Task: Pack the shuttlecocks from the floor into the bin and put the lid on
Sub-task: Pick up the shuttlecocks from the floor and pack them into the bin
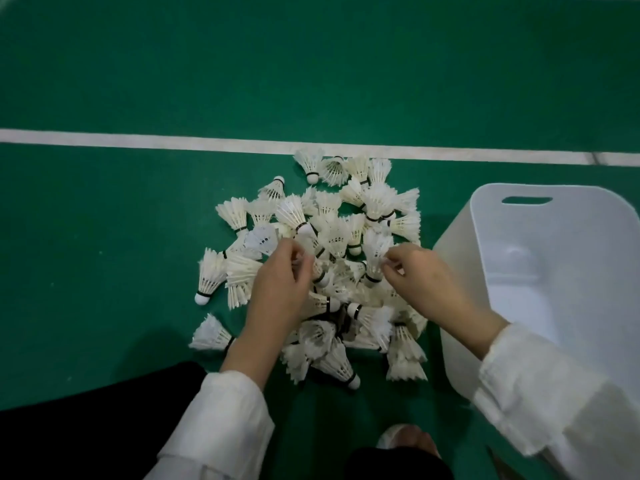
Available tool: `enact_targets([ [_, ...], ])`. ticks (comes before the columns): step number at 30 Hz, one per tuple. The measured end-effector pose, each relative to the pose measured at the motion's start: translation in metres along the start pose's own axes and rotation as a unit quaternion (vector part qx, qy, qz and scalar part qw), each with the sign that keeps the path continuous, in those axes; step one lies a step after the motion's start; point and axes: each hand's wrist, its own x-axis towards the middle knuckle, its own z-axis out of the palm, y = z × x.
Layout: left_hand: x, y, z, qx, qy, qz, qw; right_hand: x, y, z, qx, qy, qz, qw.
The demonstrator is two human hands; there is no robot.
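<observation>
Right hand (417,277) pinches shuttlecock (375,249) (feathers pointing away)

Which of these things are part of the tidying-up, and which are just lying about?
Part of the job: heaped shuttlecocks; white bin beside them; left hand and right hand, both pinching shuttlecocks. No lid in view.
Just there: white court line; green court floor; black trouser leg.

White shuttlecocks (339,233) lie heaped on the green floor (138,81), near a white line (173,142); the right hand (424,282) pinches the feathers of one shuttlecock (375,252); the left hand (277,289) curls its fingers into the heap; a white bin (581,230) stands beside.
</observation>
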Motion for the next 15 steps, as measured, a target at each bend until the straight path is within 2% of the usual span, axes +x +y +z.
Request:
enact_targets([
  [2, -0.012, -0.001, 0.001, 0.012, -0.001, 0.012, 1.0, -0.02, -0.002, 0.007, 0.026, 0.011, 0.019, 0.999],
  [6, -0.023, -0.013, 0.018, 0.14, -0.055, 0.016, 0.988, -0.045, 0.005, 0.034, 0.05, -0.006, 0.052, 0.997],
  [10, -0.015, -0.019, 0.04, 0.263, -0.172, 0.03, 0.949, -0.053, 0.012, 0.052, 0.095, -0.021, 0.068, 0.993],
  [15, 0.01, -0.016, 0.057, 0.329, -0.226, 0.016, 0.917, -0.05, 0.015, 0.061, 0.127, -0.014, 0.058, 0.99],
])
